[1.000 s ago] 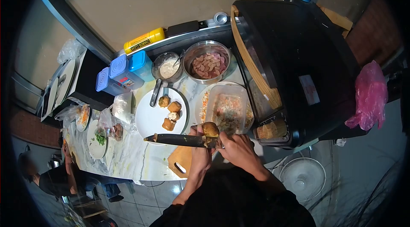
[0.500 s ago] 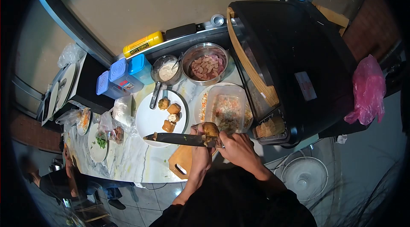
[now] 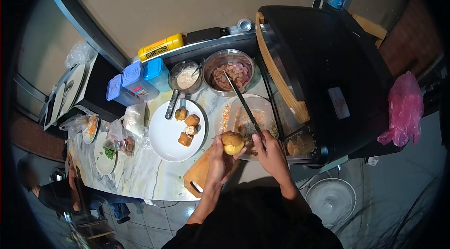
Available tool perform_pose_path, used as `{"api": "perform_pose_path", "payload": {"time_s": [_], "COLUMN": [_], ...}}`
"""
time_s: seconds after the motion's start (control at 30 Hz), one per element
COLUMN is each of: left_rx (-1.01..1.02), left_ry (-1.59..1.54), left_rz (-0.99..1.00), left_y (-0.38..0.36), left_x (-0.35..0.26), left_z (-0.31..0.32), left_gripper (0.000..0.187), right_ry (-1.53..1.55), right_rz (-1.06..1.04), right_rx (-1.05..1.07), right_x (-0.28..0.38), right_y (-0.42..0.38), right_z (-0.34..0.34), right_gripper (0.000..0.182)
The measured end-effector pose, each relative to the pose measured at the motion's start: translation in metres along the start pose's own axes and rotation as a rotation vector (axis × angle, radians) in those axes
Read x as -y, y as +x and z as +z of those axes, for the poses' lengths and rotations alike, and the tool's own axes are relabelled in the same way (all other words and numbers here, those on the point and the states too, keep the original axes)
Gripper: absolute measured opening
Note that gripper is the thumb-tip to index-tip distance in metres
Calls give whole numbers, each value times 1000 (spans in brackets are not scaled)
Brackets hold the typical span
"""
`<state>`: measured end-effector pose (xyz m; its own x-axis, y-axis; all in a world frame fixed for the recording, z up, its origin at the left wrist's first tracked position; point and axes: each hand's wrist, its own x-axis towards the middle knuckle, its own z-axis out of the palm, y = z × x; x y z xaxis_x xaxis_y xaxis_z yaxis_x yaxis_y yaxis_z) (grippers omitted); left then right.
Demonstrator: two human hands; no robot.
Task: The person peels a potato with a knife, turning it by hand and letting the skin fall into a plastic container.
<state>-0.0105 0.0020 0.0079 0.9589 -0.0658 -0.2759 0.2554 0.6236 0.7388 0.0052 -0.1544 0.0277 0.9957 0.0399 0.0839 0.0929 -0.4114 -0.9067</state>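
Observation:
My left hand (image 3: 217,161) holds a round golden-brown puff (image 3: 232,142) over the wooden cutting board (image 3: 199,175). My right hand (image 3: 269,150) grips the handle of a long dark knife (image 3: 241,102), whose blade points up and away over the clear plastic container of chopped mixed filling (image 3: 250,120) toward the steel bowl of pink meat pieces (image 3: 229,73). A white plate (image 3: 165,134) to the left carries several similar puffs (image 3: 187,127).
A small pan of white sauce (image 3: 185,78), blue-lidded tubs (image 3: 133,82) and a yellow bottle (image 3: 161,47) stand at the back. A large black oven (image 3: 328,75) fills the right side. Small dishes and bags (image 3: 105,143) lie left. Another person (image 3: 51,192) sits lower left.
The knife swung from lying flat, pointing left under the puff, to pointing up toward the steel bowl. My left hand now holds the puff alone, slightly higher.

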Motion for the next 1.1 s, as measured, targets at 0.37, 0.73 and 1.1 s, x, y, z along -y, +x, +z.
{"api": "perform_pose_path", "payload": {"time_s": [0.37, 0.73, 1.1], "left_rx": [4, 28, 88], "left_ry": [-177, -179, -16], "left_rz": [-31, -67, -20], "left_y": [6, 6, 3], "left_x": [6, 13, 3], "left_z": [-13, -16, -4], "left_gripper": [42, 51, 56], "right_ry": [80, 366, 142], "right_rz": [47, 184, 73], "right_rx": [76, 71, 180], "right_x": [-29, -33, -17], "right_y": [-4, -20, -22], "right_z": [9, 9, 7], "right_gripper": [32, 43, 31]}}
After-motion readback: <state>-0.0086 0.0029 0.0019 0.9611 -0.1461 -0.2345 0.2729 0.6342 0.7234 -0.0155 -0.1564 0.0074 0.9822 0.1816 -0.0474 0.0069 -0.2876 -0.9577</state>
